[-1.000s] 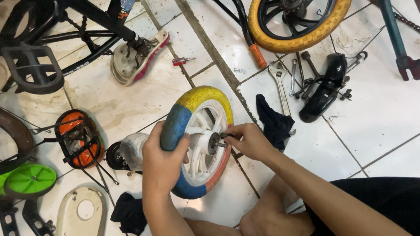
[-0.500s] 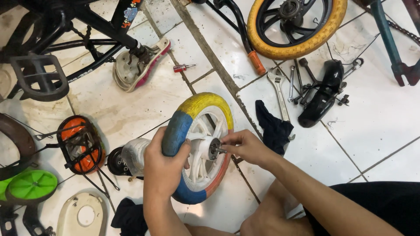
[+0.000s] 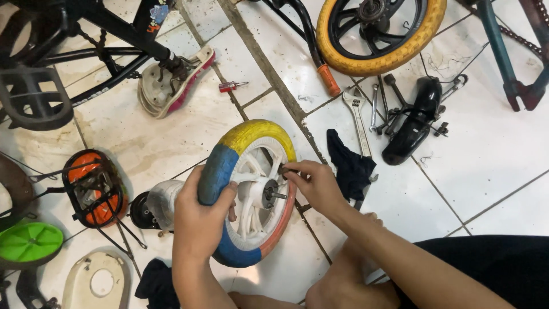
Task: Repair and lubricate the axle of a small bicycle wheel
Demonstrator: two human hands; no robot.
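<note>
we grip the small multicoloured wheel (image 3: 246,194) upright at frame centre: left hand (image 3: 200,220) closed over its blue tyre at 9 o'clock, right hand (image 3: 317,184) pinching at the rim beside the hub axle (image 3: 274,194). dark rag (image 3: 349,166) at 3 o'clock on the tiled floor (image 3: 503,149).

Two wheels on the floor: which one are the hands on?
The small multicoloured wheel with white spokes: left hand grips its tyre, right hand is at the hub. The yellow-tyred wheel lies untouched.

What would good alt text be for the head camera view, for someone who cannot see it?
A person's left hand steadies a small wheel with a blue, yellow and orange tyre upright on a white tiled floor, while the right hand works its fingertips at the hub axle. Around lie a wrench, a dark rag and a larger yellow-tyred wheel.
</note>
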